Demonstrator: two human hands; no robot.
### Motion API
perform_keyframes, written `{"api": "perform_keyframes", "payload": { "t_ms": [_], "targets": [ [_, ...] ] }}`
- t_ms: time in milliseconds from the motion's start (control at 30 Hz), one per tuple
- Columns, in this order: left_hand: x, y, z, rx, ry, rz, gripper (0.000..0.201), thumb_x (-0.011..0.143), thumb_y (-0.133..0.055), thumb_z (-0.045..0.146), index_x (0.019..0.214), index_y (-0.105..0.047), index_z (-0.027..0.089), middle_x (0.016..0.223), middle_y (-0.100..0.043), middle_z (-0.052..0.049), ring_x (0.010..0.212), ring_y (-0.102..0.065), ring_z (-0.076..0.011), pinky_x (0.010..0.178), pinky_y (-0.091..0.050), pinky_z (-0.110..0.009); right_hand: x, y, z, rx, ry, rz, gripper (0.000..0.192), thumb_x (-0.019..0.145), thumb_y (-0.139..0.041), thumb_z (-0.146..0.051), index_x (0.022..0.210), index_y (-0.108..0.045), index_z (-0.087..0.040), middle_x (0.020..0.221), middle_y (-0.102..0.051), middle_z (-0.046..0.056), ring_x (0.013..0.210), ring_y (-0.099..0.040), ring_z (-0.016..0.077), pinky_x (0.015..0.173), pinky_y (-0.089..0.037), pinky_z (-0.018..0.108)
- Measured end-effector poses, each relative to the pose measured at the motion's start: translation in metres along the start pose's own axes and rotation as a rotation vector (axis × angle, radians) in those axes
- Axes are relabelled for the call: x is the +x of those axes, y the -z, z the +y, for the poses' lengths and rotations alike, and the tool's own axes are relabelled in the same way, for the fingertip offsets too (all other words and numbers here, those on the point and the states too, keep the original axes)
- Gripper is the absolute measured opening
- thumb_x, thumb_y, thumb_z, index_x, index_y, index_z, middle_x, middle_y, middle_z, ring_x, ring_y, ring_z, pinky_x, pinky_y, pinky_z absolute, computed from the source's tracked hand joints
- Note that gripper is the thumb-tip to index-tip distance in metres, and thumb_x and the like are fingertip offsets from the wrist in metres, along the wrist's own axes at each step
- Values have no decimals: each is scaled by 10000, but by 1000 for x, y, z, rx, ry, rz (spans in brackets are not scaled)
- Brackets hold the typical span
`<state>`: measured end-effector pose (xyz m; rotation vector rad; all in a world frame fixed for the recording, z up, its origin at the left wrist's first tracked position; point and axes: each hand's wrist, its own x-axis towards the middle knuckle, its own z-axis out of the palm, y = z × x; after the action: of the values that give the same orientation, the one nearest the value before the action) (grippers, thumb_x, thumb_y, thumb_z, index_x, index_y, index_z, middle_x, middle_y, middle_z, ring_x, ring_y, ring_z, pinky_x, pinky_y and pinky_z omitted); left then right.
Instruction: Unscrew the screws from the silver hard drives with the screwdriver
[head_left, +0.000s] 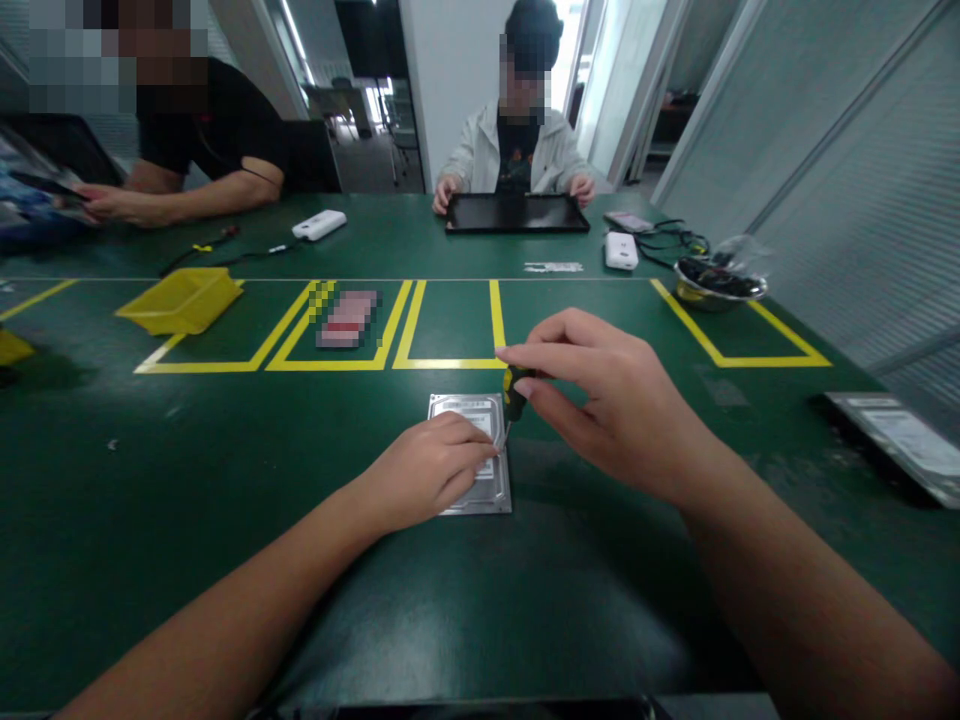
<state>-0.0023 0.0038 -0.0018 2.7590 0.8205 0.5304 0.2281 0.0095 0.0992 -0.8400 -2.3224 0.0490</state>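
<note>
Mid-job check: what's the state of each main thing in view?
Hard drive: flat, labelled face up, left hand on it.
Screwdriver: tilted, in the right hand, tip by the drive's edge.
Yellow bin: uncovered, contents unclear.
Metal bowl: uncovered, holding dark items and clear plastic.
Drive at far right: labelled face up, untouched.
Black panel: held by a person opposite.

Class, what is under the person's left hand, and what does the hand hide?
Beneath the left hand is a silver hard drive; its far end, near edge and part of its label show. The hand covers its left middle.
</note>
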Motion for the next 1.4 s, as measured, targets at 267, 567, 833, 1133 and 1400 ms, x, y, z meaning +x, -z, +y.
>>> {"api": "perform_keyframes", "payload": {
  "t_ms": [267, 567, 833, 1133, 1400],
  "targets": [
    [0, 2, 2, 8, 1, 1, 312, 957, -470, 167, 1197, -668, 180, 1118, -677, -81, 1038, -600, -228, 932, -489, -393, 0, -1, -1, -62, -26, 30, 247, 915, -570, -196, 1083, -721, -95, 914, -633, 99, 843, -602, 181, 758, -492, 317],
    [0, 1, 0, 0, 9, -7, 306, 959, -480, 173, 1206, -660, 184, 1137, -665, -64, 1064, -583, -220, 957, -475, -390, 1, 0, -1, -83, -58, 2, 208, 912, -629, -324, 934, -704, -131, 822, -637, 44, 760, -584, 149, 681, -430, 279],
    [-1, 0, 1, -2, 8, -4, 299, 964, -475, 182, 1200, -659, 184, 1132, -664, -66, 1061, -583, -227, 958, -472, -398, 0, -6, -1, -168, -99, 28, 297, 913, -615, -421, 835, -669, -140, 760, -602, 35, 718, -553, 155, 634, -388, 291],
    [0, 0, 1, 11, 5, 0, 304, 953, -485, 162, 1199, -662, 180, 1125, -667, -67, 1045, -586, -222, 947, -476, -385, 0, -4, -3, -18, -25, 82, 220, 899, -543, -138, 1044, -706, -109, 955, -658, 95, 863, -607, 161, 764, -484, 293],
    [0, 1, 1, 14, -2, 9, 303, 948, -490, 163, 1189, -671, 181, 1121, -676, -72, 1036, -597, -222, 941, -488, -385, 0, 0, 0, 138, 22, 39, 283, 835, -514, -38, 1028, -697, -134, 1060, -732, 76, 1001, -669, 172, 917, -521, 308]
  ]
}}
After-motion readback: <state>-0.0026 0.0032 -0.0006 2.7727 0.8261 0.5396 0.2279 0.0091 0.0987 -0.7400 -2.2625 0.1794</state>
